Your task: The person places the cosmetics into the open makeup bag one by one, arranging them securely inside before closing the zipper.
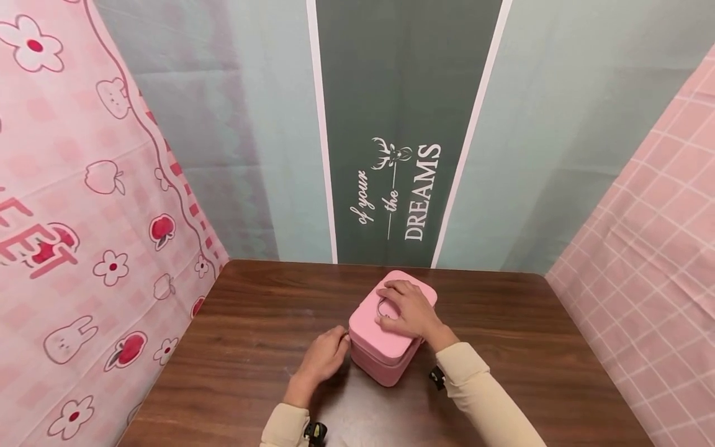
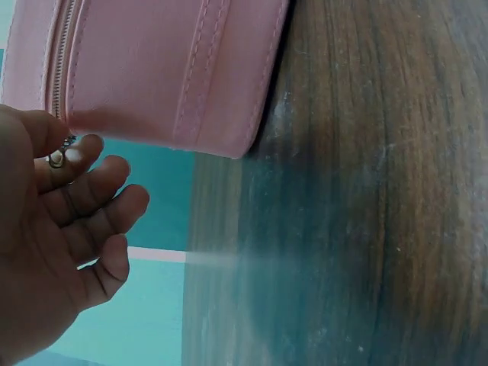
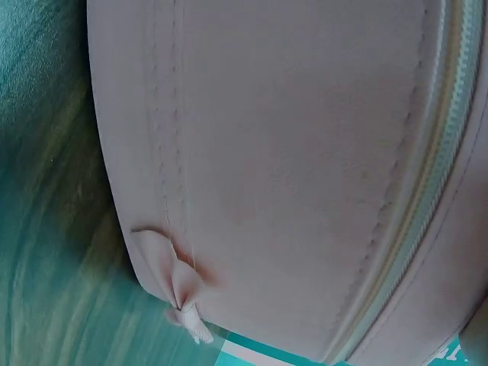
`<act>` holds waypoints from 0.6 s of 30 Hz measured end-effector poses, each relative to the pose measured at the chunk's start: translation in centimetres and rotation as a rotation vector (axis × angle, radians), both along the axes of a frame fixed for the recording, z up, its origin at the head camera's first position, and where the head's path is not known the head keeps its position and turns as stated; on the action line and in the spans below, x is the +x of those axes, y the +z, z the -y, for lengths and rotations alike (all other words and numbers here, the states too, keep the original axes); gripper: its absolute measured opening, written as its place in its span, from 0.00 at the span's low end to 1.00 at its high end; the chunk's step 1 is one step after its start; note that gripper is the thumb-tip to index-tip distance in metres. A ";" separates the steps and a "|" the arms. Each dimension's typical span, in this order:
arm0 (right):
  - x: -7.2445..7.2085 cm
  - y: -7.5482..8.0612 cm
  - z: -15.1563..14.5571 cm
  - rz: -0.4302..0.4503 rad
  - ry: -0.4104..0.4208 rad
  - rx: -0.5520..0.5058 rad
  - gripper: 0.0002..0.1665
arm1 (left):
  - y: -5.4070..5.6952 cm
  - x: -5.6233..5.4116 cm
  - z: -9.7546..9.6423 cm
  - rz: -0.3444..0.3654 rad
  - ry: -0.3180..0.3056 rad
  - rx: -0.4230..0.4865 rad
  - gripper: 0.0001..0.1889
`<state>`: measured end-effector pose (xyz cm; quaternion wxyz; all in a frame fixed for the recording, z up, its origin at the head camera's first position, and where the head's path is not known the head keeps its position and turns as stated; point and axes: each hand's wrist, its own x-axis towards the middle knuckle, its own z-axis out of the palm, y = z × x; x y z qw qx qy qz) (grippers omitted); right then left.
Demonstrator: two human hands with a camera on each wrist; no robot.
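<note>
A pink zippered case [image 1: 368, 329] stands on the table, its lid on top. Near its left corner is my left hand [image 1: 324, 357]. The left wrist view shows that hand's thumb and index finger pinching the small metal zipper pull [image 2: 56, 158] at the end of the visible zipper [image 2: 59, 61]; the other fingers are loosely bent. My right hand [image 1: 410, 310] rests on the lid with fingers and thumb spread around a dark curved mark. In the right wrist view, a small pink bow [image 3: 171, 278] sits low on the case's side, and the right hand is mostly out of sight.
The brown wooden table [image 1: 251, 310] extends to both sides of the case. Behind it hangs a green and grey-blue cloth [image 1: 391, 93] with white lettering. Pink patterned cloths stand at the left [image 1: 128, 279] and right [image 1: 642, 248].
</note>
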<state>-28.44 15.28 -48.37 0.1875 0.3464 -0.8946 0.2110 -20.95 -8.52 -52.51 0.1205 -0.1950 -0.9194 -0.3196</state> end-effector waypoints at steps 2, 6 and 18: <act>0.1 0.0 0.1 0.009 -0.014 0.001 0.33 | 0.0 0.0 0.0 0.014 0.012 0.027 0.07; 0.1 0.1 0.1 0.006 -0.029 0.002 0.33 | -0.2 0.0 -0.2 0.021 0.045 0.087 0.07; 0.4 0.0 0.5 0.025 -0.106 -0.039 0.33 | -1.0 -0.5 -0.2 -0.075 0.056 0.112 0.07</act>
